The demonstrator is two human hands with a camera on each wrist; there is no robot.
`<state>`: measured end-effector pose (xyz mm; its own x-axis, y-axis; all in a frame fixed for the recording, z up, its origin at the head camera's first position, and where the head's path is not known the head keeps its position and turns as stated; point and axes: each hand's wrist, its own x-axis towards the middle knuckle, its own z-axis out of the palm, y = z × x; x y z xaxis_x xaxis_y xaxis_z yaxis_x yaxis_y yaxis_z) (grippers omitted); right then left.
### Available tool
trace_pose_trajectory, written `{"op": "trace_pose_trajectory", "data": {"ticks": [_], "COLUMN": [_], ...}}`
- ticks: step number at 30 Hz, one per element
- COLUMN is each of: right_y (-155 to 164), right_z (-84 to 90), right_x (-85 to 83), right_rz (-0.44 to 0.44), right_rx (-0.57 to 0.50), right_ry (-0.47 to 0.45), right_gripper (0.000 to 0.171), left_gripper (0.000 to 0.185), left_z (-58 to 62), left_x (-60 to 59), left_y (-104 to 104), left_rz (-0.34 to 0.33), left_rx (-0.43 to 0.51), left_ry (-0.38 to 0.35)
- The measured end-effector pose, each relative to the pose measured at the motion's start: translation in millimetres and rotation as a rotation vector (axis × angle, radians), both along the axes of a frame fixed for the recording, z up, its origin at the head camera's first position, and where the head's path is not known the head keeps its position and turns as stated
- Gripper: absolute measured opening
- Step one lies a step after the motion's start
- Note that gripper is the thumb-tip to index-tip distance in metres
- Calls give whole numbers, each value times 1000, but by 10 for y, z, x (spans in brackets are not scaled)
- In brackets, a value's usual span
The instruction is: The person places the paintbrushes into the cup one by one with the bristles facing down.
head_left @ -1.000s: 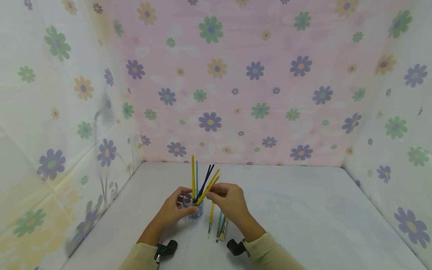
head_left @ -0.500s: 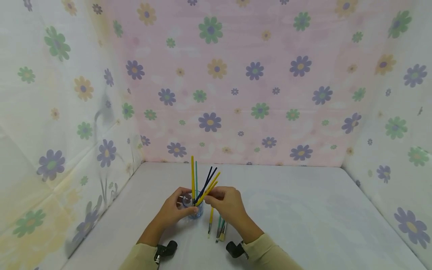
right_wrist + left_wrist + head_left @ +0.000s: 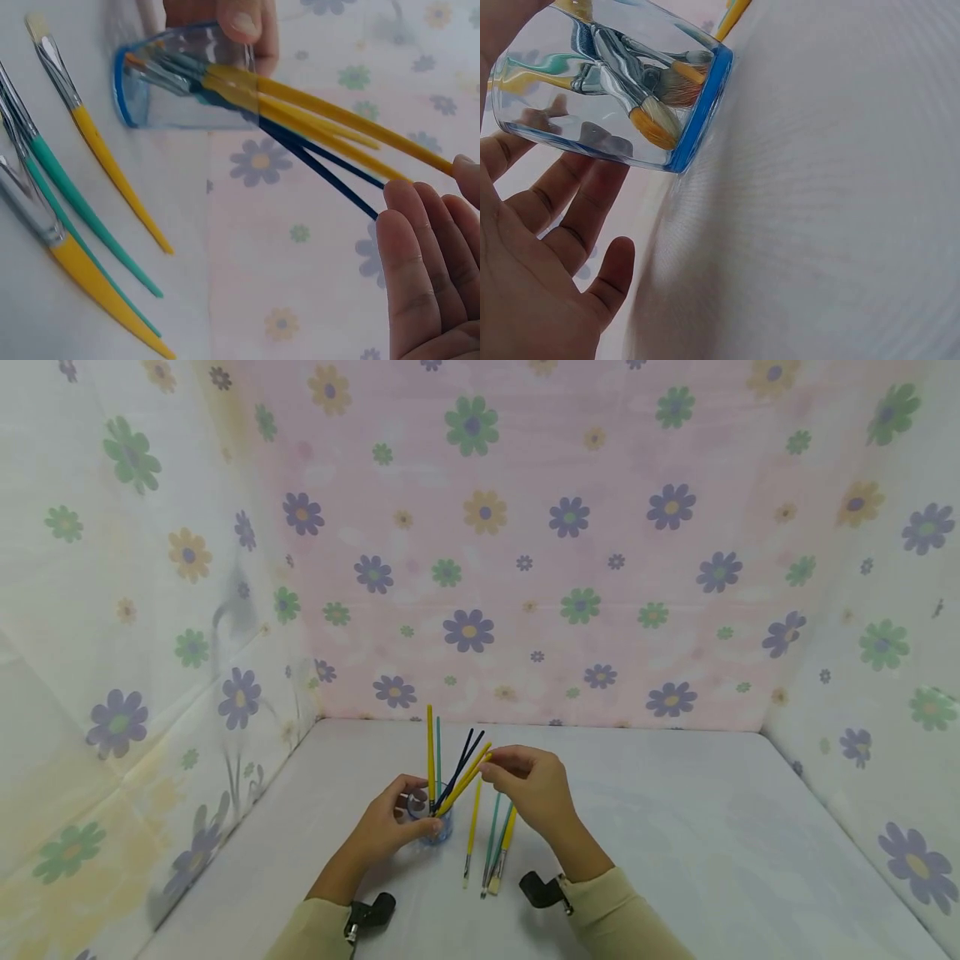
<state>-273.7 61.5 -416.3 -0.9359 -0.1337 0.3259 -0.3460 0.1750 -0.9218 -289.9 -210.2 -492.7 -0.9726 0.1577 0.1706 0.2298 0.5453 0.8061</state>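
Left hand point(image 3: 390, 827): my fingers wrap the glass cup point(image 3: 429, 822).
Right hand point(image 3: 536, 787): fingers pinch a yellow brush point(image 3: 461, 783) tip, handle slanting down-left into the cup.

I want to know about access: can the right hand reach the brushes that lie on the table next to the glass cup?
Probably yes. The loose brushes lie flat just under the right hand, with nothing over them. That hand is at the tip of a yellow brush standing in the cup, which the left hand grips.
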Motion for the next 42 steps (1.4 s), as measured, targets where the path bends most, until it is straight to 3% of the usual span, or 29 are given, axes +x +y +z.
{"op": "trace_pose_trajectory", "data": {"ticks": [10, 14, 29, 37, 42], "right_y": [185, 213, 174, 50, -41], "right_z": [6, -87, -369, -464, -510], "right_x": [-135, -190, -244, -189, -173], "right_rz": [-88, -123, -65, -14, -29], "right_rx": [-36, 34, 266, 352, 436], "right_ry": [-57, -116, -398, -414, -416], "right_gripper": [19, 19, 39, 45, 43], "left_gripper": [65, 65, 63, 64, 64], "left_z": [-8, -10, 36, 15, -2], "left_x": [6, 8, -11, 3, -5], "left_y": [-17, -23, 27, 19, 5], "left_rz": [-7, -4, -2, 11, 9], "left_rx": [-1, 0, -15, -17, -18], "left_ry": [6, 3, -17, -13, -6]}}
